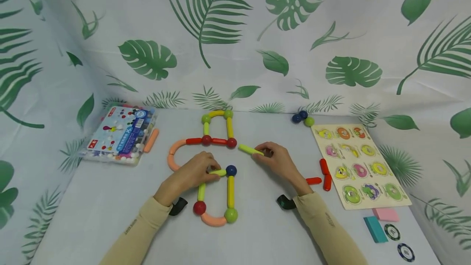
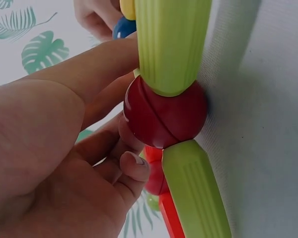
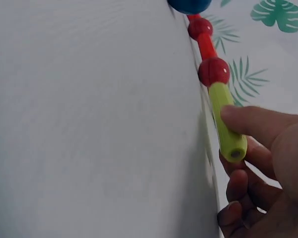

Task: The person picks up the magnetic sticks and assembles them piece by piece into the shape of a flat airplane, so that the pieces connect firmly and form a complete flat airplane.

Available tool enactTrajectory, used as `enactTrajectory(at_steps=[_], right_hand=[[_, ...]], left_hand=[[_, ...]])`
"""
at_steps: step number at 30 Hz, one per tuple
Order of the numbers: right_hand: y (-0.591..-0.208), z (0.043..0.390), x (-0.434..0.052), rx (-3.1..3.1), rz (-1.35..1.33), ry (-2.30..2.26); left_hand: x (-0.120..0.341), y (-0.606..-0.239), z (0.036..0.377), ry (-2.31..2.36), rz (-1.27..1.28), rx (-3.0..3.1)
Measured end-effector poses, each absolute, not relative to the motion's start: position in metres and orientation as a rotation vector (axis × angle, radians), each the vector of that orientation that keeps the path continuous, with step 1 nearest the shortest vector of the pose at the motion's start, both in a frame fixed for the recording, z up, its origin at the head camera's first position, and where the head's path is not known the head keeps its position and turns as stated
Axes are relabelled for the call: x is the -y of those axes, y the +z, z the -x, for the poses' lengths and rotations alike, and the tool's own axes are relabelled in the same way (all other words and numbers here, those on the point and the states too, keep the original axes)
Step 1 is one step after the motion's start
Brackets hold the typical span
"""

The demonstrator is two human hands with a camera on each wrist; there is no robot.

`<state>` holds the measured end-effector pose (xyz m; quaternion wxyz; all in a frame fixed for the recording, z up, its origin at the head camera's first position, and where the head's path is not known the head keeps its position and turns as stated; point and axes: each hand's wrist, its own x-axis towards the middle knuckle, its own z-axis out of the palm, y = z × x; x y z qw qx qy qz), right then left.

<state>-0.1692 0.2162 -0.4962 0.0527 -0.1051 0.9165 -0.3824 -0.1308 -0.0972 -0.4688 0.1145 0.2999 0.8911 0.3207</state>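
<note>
My left hand (image 1: 193,171) pinches a light green magnetic rod (image 1: 219,172), whose right end meets a blue ball (image 1: 231,170). In the left wrist view a red ball (image 2: 166,111) joins two green rods in front of the fingers. Between thumb and fingers, my right hand (image 1: 276,159) holds another light green rod (image 3: 228,121). Its far end points at a red ball (image 1: 232,142), with a small gap in the head view. That ball belongs to an upper loop of red, yellow and green rods. Below, a yellow rod (image 1: 230,191) runs to a green ball (image 1: 231,215).
A curved orange piece (image 1: 176,152) extends left of the loops. At the back left stands a box of parts (image 1: 121,132). Loose red rods (image 1: 325,175) lie beside a fruit puzzle board (image 1: 368,197). Blue balls (image 1: 299,116) sit behind. Blocks and round chips (image 1: 406,252) are front right.
</note>
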Motion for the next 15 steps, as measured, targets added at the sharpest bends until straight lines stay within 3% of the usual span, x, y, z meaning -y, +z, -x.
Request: enactTrajectory(at_steps=[10,15], right_hand=[[-0.4991,0.1749,-0.2079,-2.785,0.330,-1.172],[-0.5000,0.1746,-0.2073,-2.782,0.319,-1.165]], left_hand=[[0.0980,-0.4678,0.1300,0.916,-0.905,-2.596],[0.1052,-0.4627,0.1320,0.959,-0.770,-2.658]])
